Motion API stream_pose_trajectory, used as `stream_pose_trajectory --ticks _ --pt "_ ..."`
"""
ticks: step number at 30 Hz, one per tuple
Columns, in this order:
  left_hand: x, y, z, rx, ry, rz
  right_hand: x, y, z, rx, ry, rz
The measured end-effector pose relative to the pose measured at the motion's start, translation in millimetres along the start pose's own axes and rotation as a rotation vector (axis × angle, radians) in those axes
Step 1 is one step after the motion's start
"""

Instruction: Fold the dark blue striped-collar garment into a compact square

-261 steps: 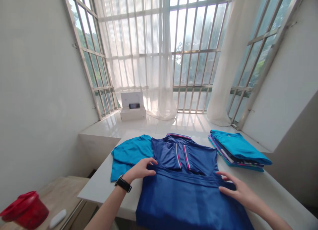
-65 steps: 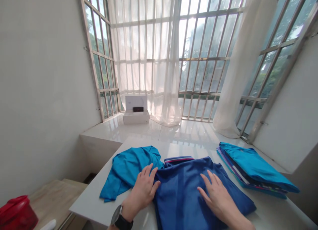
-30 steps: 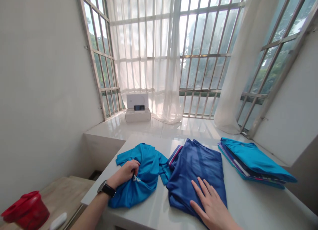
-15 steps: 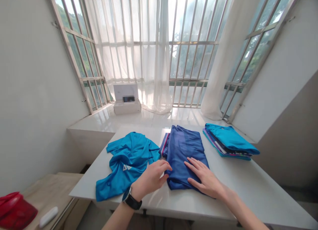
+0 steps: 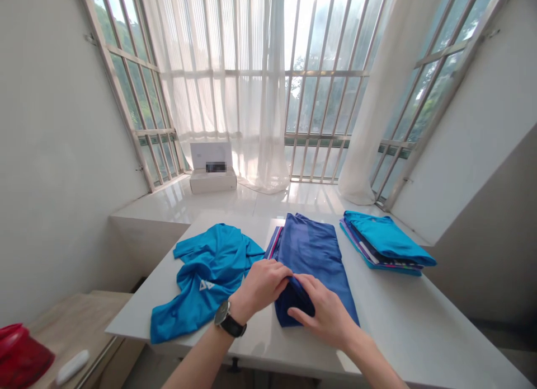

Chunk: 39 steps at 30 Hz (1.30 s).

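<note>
A dark blue folded garment [image 5: 314, 243] lies in the middle of the white table [image 5: 403, 327], its near edge bunched up. At that raised edge my left hand [image 5: 266, 282], with a watch on the wrist, is closed on the cloth in a pinch. My right hand [image 5: 325, 310] meets it there, with the lifted fold between its fingers and thumb. Red and white stripes show on cloth at the garment's left side. To the left a bright blue shirt [image 5: 222, 266] with white triangle marks is spread out and creased, its right edge partly behind my left hand.
A stack of folded clothes [image 5: 386, 240], bright blue on top, sits at the table's right. On the ledge behind stands an open white box [image 5: 213, 181] below the curtains. A red item [image 5: 25, 352] and a white object [image 5: 72, 368] rest on a lower surface at left.
My right hand has moved left from lying flat on the dark blue garment to its near left edge. Both hands have come together there, and the edge is now lifted and bunched.
</note>
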<state>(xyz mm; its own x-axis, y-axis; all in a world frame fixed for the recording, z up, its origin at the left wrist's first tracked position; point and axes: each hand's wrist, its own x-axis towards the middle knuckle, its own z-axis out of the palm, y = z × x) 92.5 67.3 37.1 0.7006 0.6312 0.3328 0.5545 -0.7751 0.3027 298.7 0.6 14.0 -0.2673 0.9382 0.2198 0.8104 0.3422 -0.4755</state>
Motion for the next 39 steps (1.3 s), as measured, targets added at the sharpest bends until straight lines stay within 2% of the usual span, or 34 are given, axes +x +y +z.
stream_pose_trajectory --ticks 2,5,7,10,12,15,18,22,25,28,31,34,37,39 --pt "3 6 -1 -0.016 0.112 -0.018 13 -2 5 0.041 0.045 0.032" --pt "-11 13 1 -0.054 0.26 -0.091 23 11 7 0.195 0.089 0.073" --pt "-26 16 5 -0.084 0.185 -0.063 25 23 6 0.273 0.158 0.111" --pt "-44 19 14 -0.03 -0.08 0.083 24 35 3 0.3 0.286 0.167" --pt "-48 22 20 0.046 -0.167 0.105 24 37 1 0.314 0.327 0.178" --pt "-45 22 27 0.133 -0.196 0.089 25 34 -3 0.324 0.362 0.182" --pt "-35 17 33 0.124 -0.171 0.057 25 29 -10 0.326 0.388 0.178" --pt "-14 2 38 -0.054 -0.077 -0.145 26 23 -17 0.34 0.4 0.166" --pt "-1 -5 42 -0.141 -0.037 -0.229 26 18 -18 0.32 0.396 0.118" --pt "5 -5 47 -0.055 -0.029 -0.257 24 13 -16 0.277 0.37 0.044" --pt "6 -4 54 -0.006 0.018 -0.35 21 8 -6 0.232 0.357 -0.002" --pt "4 -9 62 -0.203 0.089 -0.457 20 4 12 0.164 0.324 -0.031" --pt "-4 -21 61 -0.465 0.133 -0.428 17 -3 31 0.089 0.184 -0.047" --pt "-13 -29 53 -0.542 0.149 -0.397 11 -9 37 0.048 0.074 -0.043"
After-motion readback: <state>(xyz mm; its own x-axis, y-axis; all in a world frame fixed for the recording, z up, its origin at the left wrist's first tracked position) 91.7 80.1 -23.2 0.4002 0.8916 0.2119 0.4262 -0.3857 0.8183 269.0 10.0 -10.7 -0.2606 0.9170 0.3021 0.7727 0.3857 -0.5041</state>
